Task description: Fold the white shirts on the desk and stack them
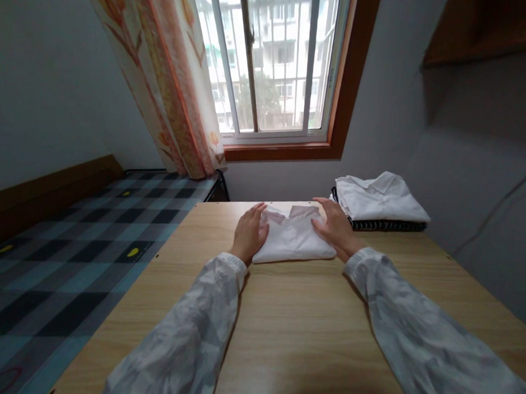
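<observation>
A folded white shirt (293, 240) lies flat near the far edge of the wooden table (282, 327), its collar toward the window. My left hand (249, 233) rests against the shirt's left side, thumb on the cloth and fingers apart from the thumb. At the right side, my right hand (335, 227) touches the shirt with its thumb and fingers spread. Neither hand is closed round the cloth. Right of my right hand, another folded white shirt (377, 197) sits on top of dark striped cloth (387, 225).
Left of the table is a bed with a checked sheet (79, 258). A flowered curtain (164, 68) hangs beside the barred window (283, 63). A wooden shelf (487, 32) is on the wall at upper right.
</observation>
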`<action>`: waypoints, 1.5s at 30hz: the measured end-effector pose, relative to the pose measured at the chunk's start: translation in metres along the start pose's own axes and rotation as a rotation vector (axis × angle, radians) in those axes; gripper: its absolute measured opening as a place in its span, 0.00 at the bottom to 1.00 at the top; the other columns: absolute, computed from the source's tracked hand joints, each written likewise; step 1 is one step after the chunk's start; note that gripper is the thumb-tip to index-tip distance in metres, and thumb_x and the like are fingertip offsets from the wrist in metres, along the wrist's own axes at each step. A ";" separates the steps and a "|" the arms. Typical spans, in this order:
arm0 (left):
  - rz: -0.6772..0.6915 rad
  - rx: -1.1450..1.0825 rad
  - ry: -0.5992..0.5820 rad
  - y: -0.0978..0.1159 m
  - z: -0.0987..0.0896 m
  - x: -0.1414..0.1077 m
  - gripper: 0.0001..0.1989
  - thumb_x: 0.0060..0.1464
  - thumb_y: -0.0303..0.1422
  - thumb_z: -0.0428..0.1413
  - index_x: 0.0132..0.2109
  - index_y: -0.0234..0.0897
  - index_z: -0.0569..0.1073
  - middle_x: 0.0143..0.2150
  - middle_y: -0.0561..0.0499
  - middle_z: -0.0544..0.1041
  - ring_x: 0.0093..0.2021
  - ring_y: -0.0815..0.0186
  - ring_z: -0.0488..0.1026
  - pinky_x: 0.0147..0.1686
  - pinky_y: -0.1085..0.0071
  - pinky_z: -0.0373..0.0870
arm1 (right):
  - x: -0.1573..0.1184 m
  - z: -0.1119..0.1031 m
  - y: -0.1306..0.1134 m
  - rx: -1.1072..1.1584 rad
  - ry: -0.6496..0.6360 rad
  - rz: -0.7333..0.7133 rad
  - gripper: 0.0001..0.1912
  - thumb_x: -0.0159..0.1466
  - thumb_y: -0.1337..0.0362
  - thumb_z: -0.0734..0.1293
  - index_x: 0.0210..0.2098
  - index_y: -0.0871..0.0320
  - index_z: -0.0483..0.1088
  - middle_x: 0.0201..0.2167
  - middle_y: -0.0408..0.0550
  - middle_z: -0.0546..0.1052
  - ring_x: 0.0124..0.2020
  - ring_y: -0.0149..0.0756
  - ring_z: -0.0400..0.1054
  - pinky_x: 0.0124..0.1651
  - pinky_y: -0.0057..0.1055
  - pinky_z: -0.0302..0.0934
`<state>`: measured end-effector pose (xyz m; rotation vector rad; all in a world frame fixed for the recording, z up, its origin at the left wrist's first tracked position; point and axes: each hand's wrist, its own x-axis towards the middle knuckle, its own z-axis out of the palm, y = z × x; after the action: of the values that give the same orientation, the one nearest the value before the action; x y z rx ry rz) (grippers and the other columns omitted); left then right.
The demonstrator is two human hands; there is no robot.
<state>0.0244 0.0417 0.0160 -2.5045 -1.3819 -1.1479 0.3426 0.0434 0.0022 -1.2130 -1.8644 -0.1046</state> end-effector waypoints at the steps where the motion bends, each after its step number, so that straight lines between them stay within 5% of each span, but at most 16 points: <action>1: 0.020 -0.009 -0.034 0.000 0.002 0.005 0.26 0.66 0.28 0.58 0.69 0.41 0.70 0.72 0.40 0.73 0.72 0.50 0.70 0.73 0.53 0.65 | 0.006 0.002 -0.001 -0.001 -0.032 -0.032 0.31 0.66 0.64 0.71 0.68 0.55 0.70 0.66 0.58 0.76 0.66 0.57 0.69 0.72 0.52 0.62; 5: -0.079 0.038 -0.058 -0.002 0.012 0.016 0.10 0.67 0.27 0.57 0.53 0.40 0.79 0.57 0.41 0.81 0.58 0.50 0.77 0.60 0.56 0.73 | 0.015 0.018 -0.005 -0.054 -0.089 0.027 0.12 0.68 0.67 0.68 0.50 0.56 0.78 0.50 0.59 0.81 0.55 0.55 0.72 0.62 0.48 0.66; 8: -0.160 0.082 -0.050 -0.002 0.017 0.014 0.08 0.66 0.25 0.57 0.47 0.41 0.79 0.49 0.42 0.81 0.50 0.52 0.78 0.51 0.58 0.74 | 0.008 0.026 -0.010 -0.072 -0.071 0.076 0.09 0.69 0.71 0.65 0.42 0.54 0.76 0.45 0.56 0.78 0.49 0.51 0.72 0.53 0.42 0.66; 15: -0.206 -0.016 -0.087 -0.003 0.015 0.010 0.07 0.68 0.29 0.57 0.47 0.41 0.80 0.47 0.44 0.81 0.47 0.56 0.78 0.48 0.63 0.72 | -0.004 0.024 -0.011 -0.038 -0.078 0.021 0.11 0.66 0.73 0.64 0.40 0.53 0.75 0.42 0.54 0.76 0.49 0.50 0.71 0.53 0.41 0.66; 18: -0.279 -0.135 -0.049 -0.010 0.020 0.012 0.11 0.73 0.34 0.53 0.44 0.40 0.80 0.53 0.45 0.79 0.42 0.61 0.78 0.44 0.66 0.73 | -0.005 0.029 -0.004 0.055 0.009 0.037 0.07 0.68 0.68 0.65 0.39 0.53 0.75 0.45 0.56 0.76 0.52 0.51 0.71 0.59 0.45 0.67; 20: -0.330 -0.200 0.009 -0.016 0.025 0.013 0.09 0.70 0.39 0.60 0.47 0.38 0.79 0.56 0.43 0.77 0.38 0.65 0.76 0.42 0.67 0.74 | -0.004 0.036 0.002 0.122 0.094 0.094 0.07 0.70 0.62 0.65 0.42 0.54 0.76 0.51 0.58 0.77 0.57 0.53 0.71 0.64 0.48 0.67; 24: -0.376 -0.341 0.019 -0.027 0.036 0.014 0.28 0.57 0.40 0.72 0.60 0.37 0.74 0.53 0.45 0.80 0.33 0.67 0.74 0.40 0.67 0.74 | -0.004 0.051 0.018 0.259 0.084 0.256 0.23 0.68 0.52 0.70 0.59 0.55 0.75 0.54 0.59 0.81 0.56 0.54 0.73 0.63 0.52 0.68; 29: -0.503 -0.398 0.041 -0.030 0.042 0.016 0.15 0.58 0.44 0.70 0.44 0.38 0.80 0.40 0.48 0.83 0.36 0.61 0.77 0.39 0.67 0.71 | -0.003 0.054 0.026 0.375 0.076 0.361 0.21 0.66 0.47 0.72 0.51 0.53 0.80 0.45 0.53 0.82 0.45 0.49 0.74 0.56 0.48 0.70; 33: -0.547 -0.392 0.105 -0.031 0.043 0.018 0.15 0.59 0.45 0.68 0.41 0.38 0.81 0.41 0.46 0.84 0.37 0.60 0.77 0.42 0.65 0.72 | -0.001 0.051 0.023 0.496 0.074 0.407 0.23 0.66 0.46 0.71 0.53 0.54 0.79 0.44 0.50 0.81 0.35 0.41 0.71 0.45 0.41 0.70; 39: -0.643 -0.360 0.193 -0.037 0.034 0.015 0.21 0.71 0.49 0.55 0.35 0.40 0.76 0.37 0.44 0.82 0.37 0.57 0.77 0.42 0.63 0.70 | -0.004 0.047 0.022 0.450 0.152 0.535 0.27 0.64 0.41 0.70 0.49 0.57 0.76 0.41 0.52 0.80 0.36 0.43 0.72 0.43 0.40 0.69; 45: -0.649 -0.454 0.196 -0.043 0.026 0.001 0.19 0.69 0.49 0.54 0.35 0.41 0.76 0.36 0.46 0.82 0.36 0.58 0.76 0.37 0.65 0.69 | -0.016 0.033 0.024 0.391 -0.028 0.569 0.21 0.61 0.44 0.74 0.43 0.53 0.74 0.37 0.49 0.82 0.35 0.43 0.73 0.40 0.37 0.67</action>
<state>0.0075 0.0779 -0.0138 -2.1261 -2.1530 -1.9495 0.3428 0.0607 -0.0375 -1.4093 -1.4076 0.5638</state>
